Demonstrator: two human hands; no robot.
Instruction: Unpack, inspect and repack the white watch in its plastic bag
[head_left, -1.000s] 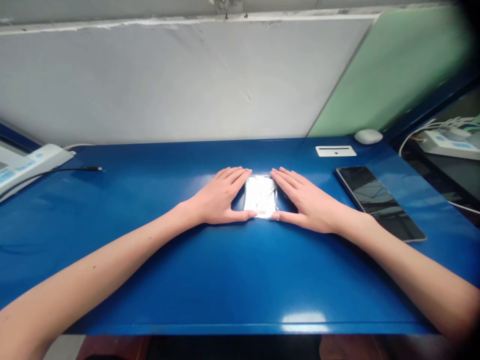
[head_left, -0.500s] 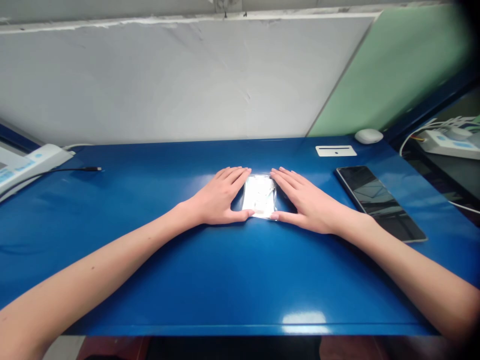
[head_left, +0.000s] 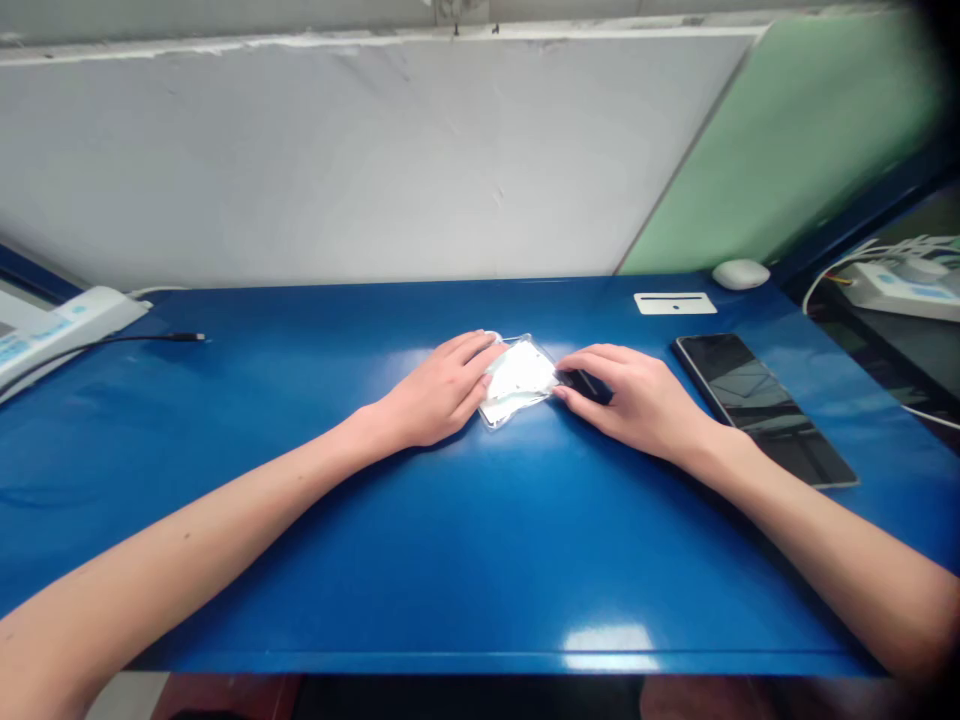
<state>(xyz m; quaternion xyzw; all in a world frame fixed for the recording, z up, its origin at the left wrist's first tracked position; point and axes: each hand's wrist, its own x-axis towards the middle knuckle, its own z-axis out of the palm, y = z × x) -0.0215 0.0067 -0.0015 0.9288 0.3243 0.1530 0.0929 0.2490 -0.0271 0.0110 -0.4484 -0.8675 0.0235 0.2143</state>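
Observation:
A small clear plastic pouch (head_left: 517,382) with white contents lies turned at an angle on the blue table (head_left: 450,540), glaring under the light. My left hand (head_left: 435,395) grips its left edge, fingers bent over the top and thumb tucked beneath. My right hand (head_left: 637,400) is at the pouch's right corner. Its fingers are curled together over a small dark spot (head_left: 581,383) that I cannot make out.
A black phone (head_left: 761,405) lies face up to the right, with a white card (head_left: 675,302) and a white rounded case (head_left: 741,273) behind it. A white power strip (head_left: 67,325) and a black cable (head_left: 135,340) sit at the left. A grey wall is close behind.
Both hands lay flat beside the square-lying pouch before. Now the left hand grips and turns it, one side raised, and the right hand's fingers have curled in at its right corner.

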